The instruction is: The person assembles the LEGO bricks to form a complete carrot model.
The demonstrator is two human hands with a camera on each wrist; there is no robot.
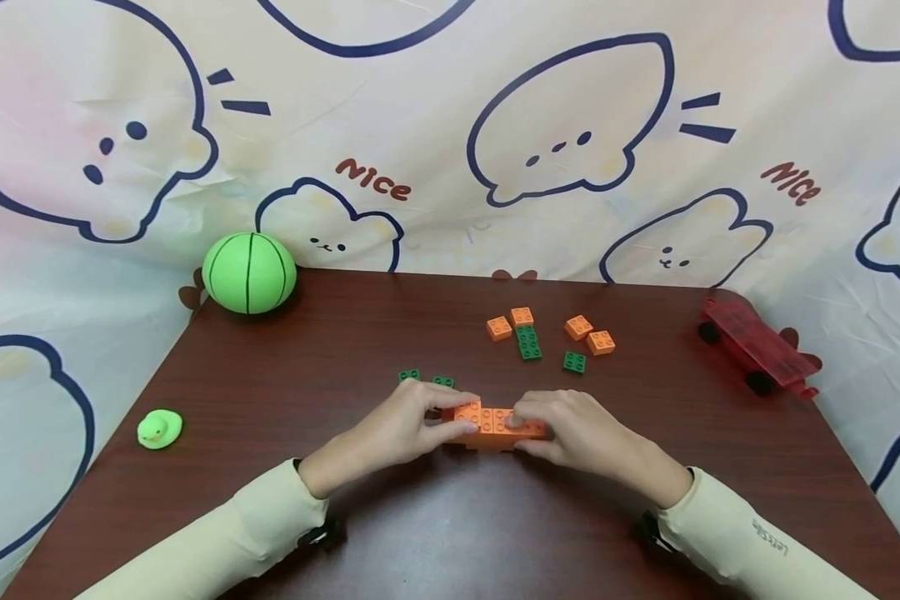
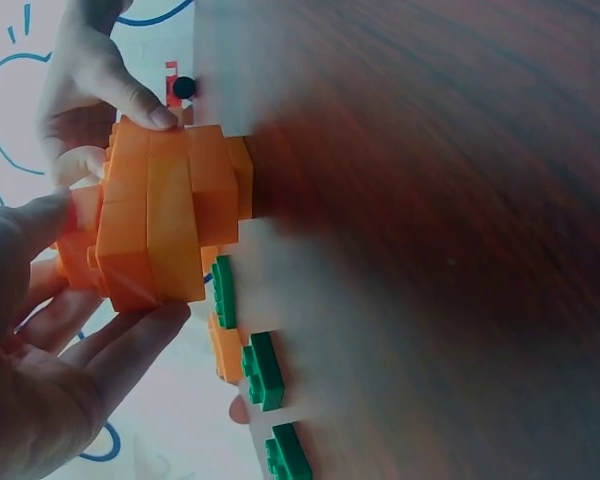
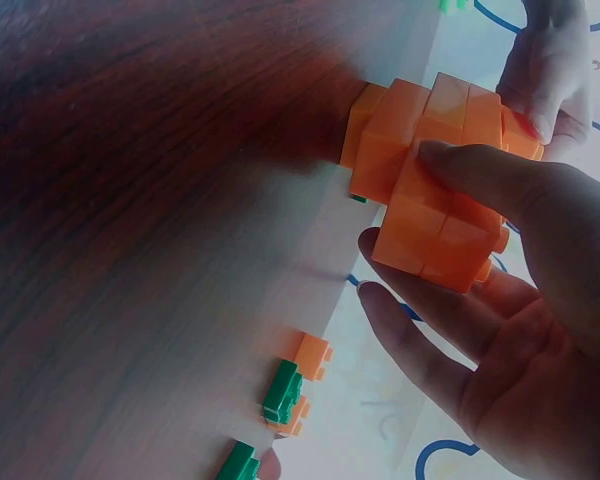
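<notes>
A stepped block of stacked orange building bricks [image 1: 495, 440], narrower at its base, sits low over the table between both hands. My left hand [image 1: 399, 423] pinches a small orange brick [image 1: 468, 412] at the left end of its top. In the left wrist view the thumb presses that brick [image 2: 78, 222], while other fingers lie along the stack's end. My right hand [image 1: 579, 423] grips the right end of the stack. Seen from the right wrist, its thumb [image 3: 480, 172] lies on the stack's near side, with fingers around the far side.
Behind the hands lie loose orange bricks [image 1: 498, 328] and green bricks [image 1: 528, 342], two of the green ones [image 1: 408, 375] just past my left hand. A green ball [image 1: 249, 273] and a green toy duck [image 1: 159, 429] are at left. A red toy car [image 1: 757, 348] stands far right.
</notes>
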